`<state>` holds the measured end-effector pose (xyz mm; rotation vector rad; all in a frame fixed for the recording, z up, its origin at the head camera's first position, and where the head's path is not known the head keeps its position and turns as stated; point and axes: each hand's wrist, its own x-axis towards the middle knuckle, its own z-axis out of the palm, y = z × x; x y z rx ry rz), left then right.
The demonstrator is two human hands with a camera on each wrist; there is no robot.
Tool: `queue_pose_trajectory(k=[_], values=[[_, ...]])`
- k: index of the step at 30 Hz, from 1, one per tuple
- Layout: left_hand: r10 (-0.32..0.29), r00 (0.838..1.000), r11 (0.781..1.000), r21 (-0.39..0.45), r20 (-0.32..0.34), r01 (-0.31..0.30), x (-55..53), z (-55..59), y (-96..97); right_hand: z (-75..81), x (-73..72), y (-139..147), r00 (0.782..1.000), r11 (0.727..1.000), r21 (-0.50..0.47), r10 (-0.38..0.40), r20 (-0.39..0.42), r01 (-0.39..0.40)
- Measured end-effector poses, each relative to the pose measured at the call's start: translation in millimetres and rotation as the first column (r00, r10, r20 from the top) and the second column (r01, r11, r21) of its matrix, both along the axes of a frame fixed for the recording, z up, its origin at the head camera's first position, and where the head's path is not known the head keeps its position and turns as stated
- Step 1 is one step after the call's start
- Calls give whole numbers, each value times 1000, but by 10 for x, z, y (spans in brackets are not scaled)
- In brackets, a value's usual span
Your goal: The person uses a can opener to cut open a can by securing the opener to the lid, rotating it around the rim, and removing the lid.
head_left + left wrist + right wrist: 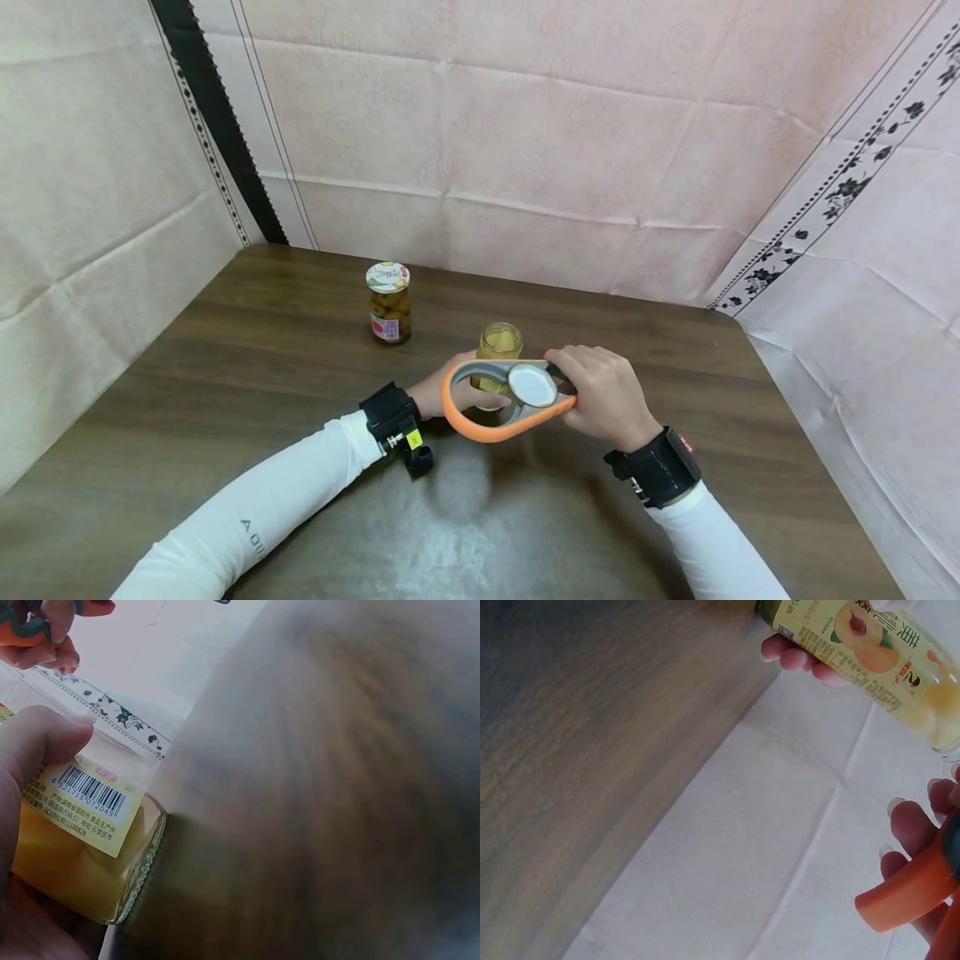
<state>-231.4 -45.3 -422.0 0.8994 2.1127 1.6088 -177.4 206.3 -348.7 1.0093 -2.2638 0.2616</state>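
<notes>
My left hand (447,387) grips a glass jar of yellow peaches (501,340), its mouth uncovered at the top. A yellow label with a barcode (91,796) shows on the jar's side in the left wrist view, and peach pictures show in the right wrist view. My right hand (606,398) grips an orange and grey jar opener (480,432) by its handle end. A round white lid (532,386) sits within the opener's loop, near the right fingers. In the head view, the opener is in front of the jar and partly hides it and the left hand.
Further back and to the left, another jar (388,312) stands upright with its patterned lid on, full of brownish fruit. The brown wooden table (300,350) ends at pale cloth (525,150) hung behind it and at both sides.
</notes>
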Motion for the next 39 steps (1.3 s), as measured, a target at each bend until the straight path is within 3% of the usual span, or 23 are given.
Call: queue_pose_trajectory(k=[7, 18, 27, 34, 39], values=[[11, 999, 1000, -23, -42, -12, -47, -2, 13, -20, -9, 0, 1000, 1000, 14, 3, -10, -3], [4, 1000, 1000, -11, -21, -4, -138, -12, -3, -34, -7, -18, 1000, 999, 32, 5, 4, -5], [46, 995, 998, -47, -83, -50, -172, 11, 10, -48, -12, -36, 999, 998, 58, 1, 37, -3], [83, 995, 994, -62, -50, -86, -217, 18, 30, -71, -20, -43, 999, 997, 72, -6, 38, 3], [80, 997, 996, -31, -8, -80, -258, 5, 19, -80, -19, -55, 999, 997, 79, -3, 44, 0]])
